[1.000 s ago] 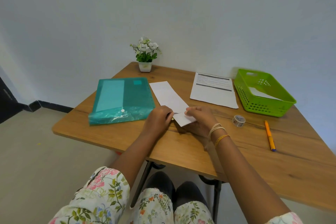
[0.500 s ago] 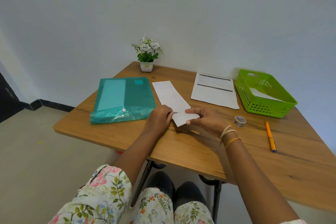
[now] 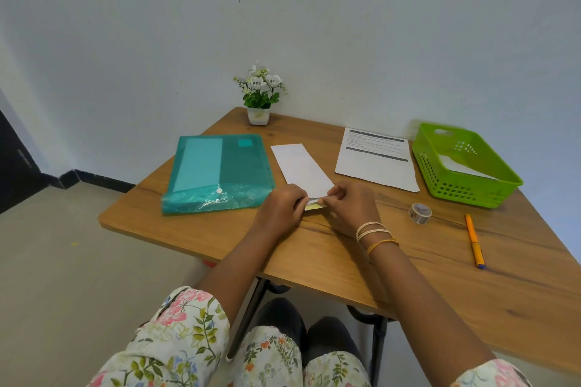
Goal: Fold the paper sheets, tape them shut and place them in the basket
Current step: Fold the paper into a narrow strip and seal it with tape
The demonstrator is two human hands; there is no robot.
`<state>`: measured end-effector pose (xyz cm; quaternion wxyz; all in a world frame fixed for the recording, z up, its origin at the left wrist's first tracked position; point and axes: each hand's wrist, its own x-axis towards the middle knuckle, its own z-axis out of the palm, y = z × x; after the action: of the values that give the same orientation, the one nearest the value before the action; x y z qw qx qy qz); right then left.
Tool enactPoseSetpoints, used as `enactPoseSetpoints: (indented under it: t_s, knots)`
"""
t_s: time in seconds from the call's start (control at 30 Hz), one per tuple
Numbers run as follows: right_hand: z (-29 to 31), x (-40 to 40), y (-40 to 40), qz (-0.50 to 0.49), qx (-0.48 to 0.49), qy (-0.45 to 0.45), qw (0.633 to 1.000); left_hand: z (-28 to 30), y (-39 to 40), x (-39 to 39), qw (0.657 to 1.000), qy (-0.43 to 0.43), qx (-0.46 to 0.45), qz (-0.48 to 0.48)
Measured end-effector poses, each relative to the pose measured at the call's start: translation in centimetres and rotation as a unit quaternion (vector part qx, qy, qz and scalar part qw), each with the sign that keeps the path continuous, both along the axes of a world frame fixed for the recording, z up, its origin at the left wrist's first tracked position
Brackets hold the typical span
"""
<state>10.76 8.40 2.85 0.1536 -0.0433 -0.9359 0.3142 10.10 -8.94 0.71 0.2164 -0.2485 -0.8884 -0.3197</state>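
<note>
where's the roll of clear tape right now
In the head view, the small roll of clear tape sits on the wooden table, right of the hands, between the green plastic basket and the orange pen.

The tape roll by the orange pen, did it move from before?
No. The tape roll sits in the same spot, just left of the orange pen and below the green basket. Neither hand touches it.

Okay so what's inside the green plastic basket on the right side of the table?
Inside the green plastic basket, a white sheet of paper lies on the bottom. The near wall hides its lower edge, so whether it is folded, taped, or covering anything cannot be told.
</note>
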Motion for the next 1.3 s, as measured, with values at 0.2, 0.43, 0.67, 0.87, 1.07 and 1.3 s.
enactPoseSetpoints:
  t_s: [0.2, 0.43, 0.67, 0.87, 1.07, 1.3]
  knots:
    - [-1.1, -0.6, -0.2, -0.026, 0.162, 0.057, 0.985, 0.0, 0.0, 0.0, 1.000, 0.000, -0.004, -0.009]
    - [-1.8, -0.8, 0.0, 0.008, 0.201, 0.099, 0.975, -0.1, 0.0, 0.0, 1.000, 0.005, -0.005, -0.017]
    - [-2.2, -0.8, 0.4, 0.030, 0.125, 0.080, 0.988, -0.2, 0.0, -0.1, 1.000, 0.000, -0.005, -0.014]
    - [-2.2, -0.1, 2.2, 0.117, -0.076, -0.006, 0.990, -0.4, 0.1, -0.4, 1.000, -0.016, 0.004, 0.010]
    - [-2.2, 0.4, 2.7, 0.102, -0.094, -0.005, 0.990, -0.4, 0.1, -0.7, 0.999, -0.038, -0.003, 0.018]
    - [-2.7, 0.0, 2.2, 0.061, -0.105, 0.027, 0.992, -0.5, 0.2, -0.5, 0.998, -0.046, -0.013, 0.028]
